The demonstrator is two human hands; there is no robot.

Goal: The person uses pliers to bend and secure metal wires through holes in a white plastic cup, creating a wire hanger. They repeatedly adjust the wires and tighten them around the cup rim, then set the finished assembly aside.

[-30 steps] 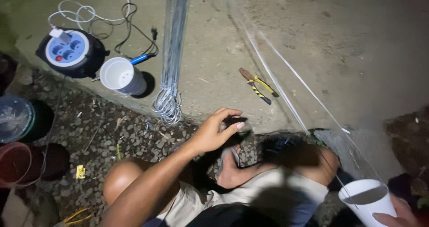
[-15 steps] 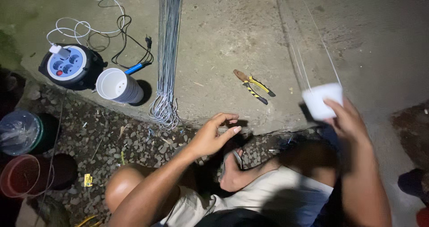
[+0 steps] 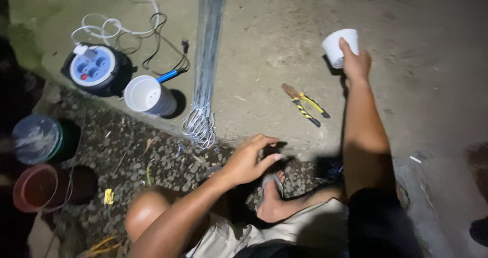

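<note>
Reaching out over the concrete slab (image 3: 264, 39), the right hand (image 3: 356, 64) grips a white cup (image 3: 339, 45) by its side, fingers wrapped round it and thumb up along the wall, mouth of the cup tipped away and to the left. The cup is up off the slab, beyond and to the right of the pliers (image 3: 305, 105) that lie flat on the concrete. Whether anything is in the cup cannot be told from here.

As far as work goes, the cup looks lifted and carried but not set down anywhere yet; a second white cup (image 3: 147, 95) rests on the slab edge well left of the pliers, and the wire bundle (image 3: 206, 75) between them lies untouched, its looped ends hanging over the gravel (image 3: 152, 156).

That right arm is nearly straight, forearm running up from the knee toward the cup. The left hand (image 3: 249, 161) sits below the pliers, near the slab edge, fingers curled and half closed over something dark by the sandalled foot (image 3: 272, 202); what it holds, if anything, is hidden in shadow.
</note>
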